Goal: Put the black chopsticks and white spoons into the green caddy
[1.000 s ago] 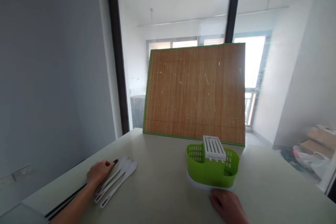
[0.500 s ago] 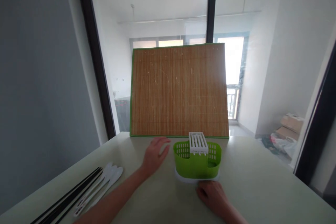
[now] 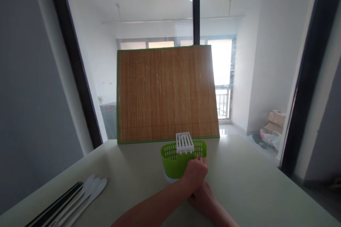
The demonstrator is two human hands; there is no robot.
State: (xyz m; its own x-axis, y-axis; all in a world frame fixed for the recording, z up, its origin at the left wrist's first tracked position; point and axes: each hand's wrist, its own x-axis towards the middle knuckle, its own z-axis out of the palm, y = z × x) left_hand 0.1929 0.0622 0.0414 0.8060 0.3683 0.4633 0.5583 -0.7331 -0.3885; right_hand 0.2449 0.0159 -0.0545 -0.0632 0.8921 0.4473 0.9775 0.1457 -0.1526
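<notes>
A green cutlery holder (image 3: 174,168) with slotted walls stands upright on the table, on a white base (image 3: 169,179). A white slatted piece (image 3: 184,143) with small hooks sits across its middle. My left hand (image 3: 196,170) reaches across to the holder's right compartment, its fingers curled over the low front edge. Whether anything small is in those fingers is hidden. My right hand (image 3: 204,198) lies curled below, close to the front of the base. The left wrist crosses over it and hides most of its fingers.
Black chopsticks (image 3: 57,202) and several white spoons (image 3: 89,193) lie at the table's left front. A bamboo mat (image 3: 167,92) with green edging leans upright at the back edge. Glass panels with dark frames (image 3: 196,10) stand behind it.
My left hand has swung right, from beside the holder onto its right compartment, crossing over my right hand. The view has turned to the right, so everything appears farther left.
</notes>
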